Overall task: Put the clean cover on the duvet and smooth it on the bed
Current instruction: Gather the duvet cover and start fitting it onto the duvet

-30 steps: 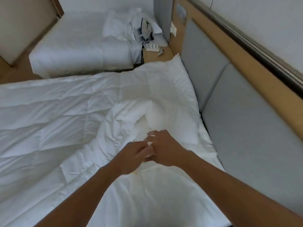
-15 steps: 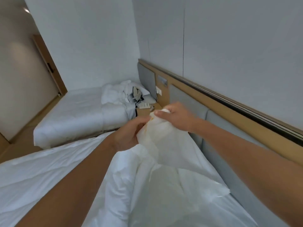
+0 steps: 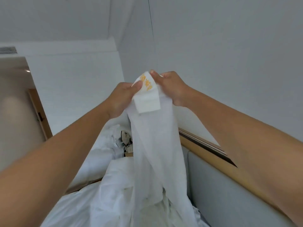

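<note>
Only thing close to writing here is some orange-yellow stitching point(image 3: 146, 82) on the top corner of the white cover point(image 3: 155, 153), a bit above the middle of the frame. It looks like three or so embroidered marks in a slanted row. Could be characters, could be a logo, but it's too blurry to actually read. The left hand point(image 3: 122, 97) and right hand point(image 3: 168, 86) pinch that corner on either side of it. Nothing else legible anywhere.

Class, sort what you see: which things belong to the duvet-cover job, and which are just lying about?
Job: cover, pinched at its labelled corner by left hand and right hand; duvet below.
Lying about: linen heap on the far bed; headboard; door.
</note>
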`<move>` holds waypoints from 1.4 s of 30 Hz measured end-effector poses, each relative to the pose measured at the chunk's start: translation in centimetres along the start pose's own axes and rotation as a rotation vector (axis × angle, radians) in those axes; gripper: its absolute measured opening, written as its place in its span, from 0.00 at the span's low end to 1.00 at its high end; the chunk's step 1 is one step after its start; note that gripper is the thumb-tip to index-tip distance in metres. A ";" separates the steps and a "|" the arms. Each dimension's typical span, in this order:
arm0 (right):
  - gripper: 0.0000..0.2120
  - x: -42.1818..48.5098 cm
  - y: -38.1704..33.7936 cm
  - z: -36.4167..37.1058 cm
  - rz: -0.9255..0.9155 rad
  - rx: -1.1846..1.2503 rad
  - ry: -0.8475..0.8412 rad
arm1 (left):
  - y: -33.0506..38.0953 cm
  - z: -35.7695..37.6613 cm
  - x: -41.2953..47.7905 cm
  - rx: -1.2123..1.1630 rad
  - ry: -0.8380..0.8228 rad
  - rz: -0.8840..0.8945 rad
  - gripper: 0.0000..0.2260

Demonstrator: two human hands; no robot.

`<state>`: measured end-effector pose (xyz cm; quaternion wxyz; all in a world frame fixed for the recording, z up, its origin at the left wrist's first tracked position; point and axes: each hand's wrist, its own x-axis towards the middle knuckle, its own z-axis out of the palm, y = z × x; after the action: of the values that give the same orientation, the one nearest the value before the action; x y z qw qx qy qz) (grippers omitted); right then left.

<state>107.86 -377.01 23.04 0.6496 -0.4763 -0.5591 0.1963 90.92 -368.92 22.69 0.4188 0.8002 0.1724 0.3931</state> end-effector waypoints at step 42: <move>0.28 18.2 -6.9 -10.2 0.106 0.042 -0.224 | 8.3 -2.3 19.1 -0.129 -0.157 -0.006 0.12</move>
<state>120.70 -369.94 39.44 0.5815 -0.4667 -0.5979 0.2942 100.80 -360.99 39.41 0.4829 0.7993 0.1157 0.3385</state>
